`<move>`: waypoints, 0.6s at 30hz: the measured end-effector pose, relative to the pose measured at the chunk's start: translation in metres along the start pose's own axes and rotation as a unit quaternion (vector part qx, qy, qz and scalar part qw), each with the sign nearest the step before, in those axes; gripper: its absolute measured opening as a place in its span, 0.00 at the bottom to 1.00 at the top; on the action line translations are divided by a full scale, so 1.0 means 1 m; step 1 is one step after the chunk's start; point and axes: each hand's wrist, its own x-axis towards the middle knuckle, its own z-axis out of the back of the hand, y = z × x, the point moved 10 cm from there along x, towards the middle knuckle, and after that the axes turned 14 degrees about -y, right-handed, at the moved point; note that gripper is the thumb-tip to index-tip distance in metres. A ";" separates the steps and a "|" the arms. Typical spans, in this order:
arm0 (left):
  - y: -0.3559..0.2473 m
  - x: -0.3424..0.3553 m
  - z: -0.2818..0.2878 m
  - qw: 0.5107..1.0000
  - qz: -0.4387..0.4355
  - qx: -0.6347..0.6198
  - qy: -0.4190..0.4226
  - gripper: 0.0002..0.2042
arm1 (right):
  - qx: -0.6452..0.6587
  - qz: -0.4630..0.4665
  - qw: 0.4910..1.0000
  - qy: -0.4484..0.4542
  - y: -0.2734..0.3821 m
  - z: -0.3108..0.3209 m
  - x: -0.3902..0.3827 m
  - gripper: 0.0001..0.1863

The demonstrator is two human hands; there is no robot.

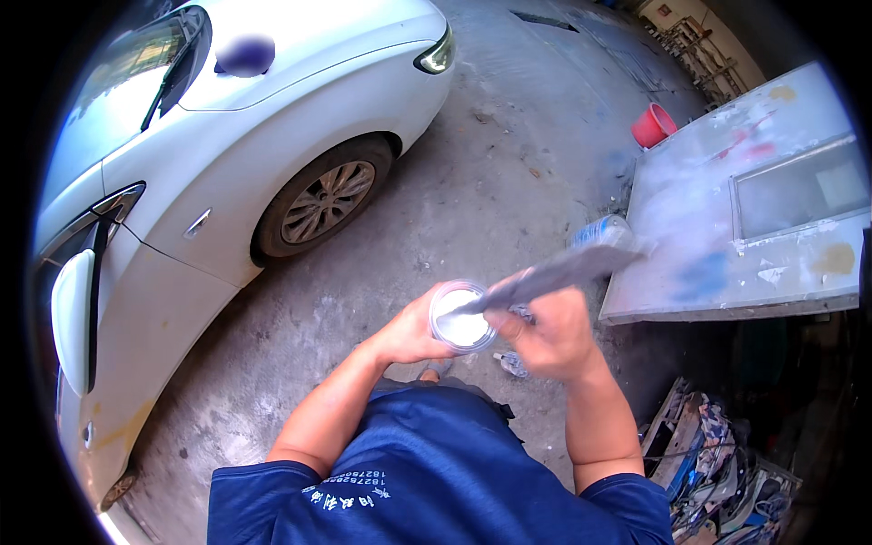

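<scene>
Two hands meet over the concrete floor (pixel 472 200), right in front of the blue shirt (pixel 436 472). Left hand (pixel 413 331) is wrapped round a small clear cup (pixel 461 316) with white stuff in it, fingers closed on its side. Right hand (pixel 549 336) is closed on a flat grey stir stick (pixel 554 271) whose tip sits in the cup; the stick is motion-blurred.

Taking the cup as the landmark: a white car (pixel 227 163) fills everything off to its left, front wheel (pixel 325 202) closest, with a strip of bare floor between. Up and right of the cup a clear plastic bottle (pixel 601 232) lies just beside the near edge of a paint-stained white panel (pixel 727 200). A red bucket (pixel 653 125) sits beyond that panel's far corner. Lower right of the cup there's a pile of scrap (pixel 718 463). Open floor runs straight ahead of the cup, between car and panel.
</scene>
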 end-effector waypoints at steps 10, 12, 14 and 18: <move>0.003 -0.004 -0.004 0.995 0.064 0.026 0.070 0.44 | 0.041 0.037 0.998 0.030 0.002 -0.012 -0.005 0.10; 0.001 -0.005 0.002 0.998 0.030 -0.011 0.052 0.44 | 0.117 0.034 0.992 0.027 0.011 0.001 -0.013 0.10; -0.002 -0.009 0.005 0.999 -0.009 0.018 0.031 0.43 | 0.156 -0.096 0.982 -0.042 -0.024 0.036 -0.023 0.10; -0.003 0.000 0.000 1.000 -0.003 -0.003 0.022 0.43 | 0.050 -0.024 0.998 0.009 -0.014 0.014 0.001 0.07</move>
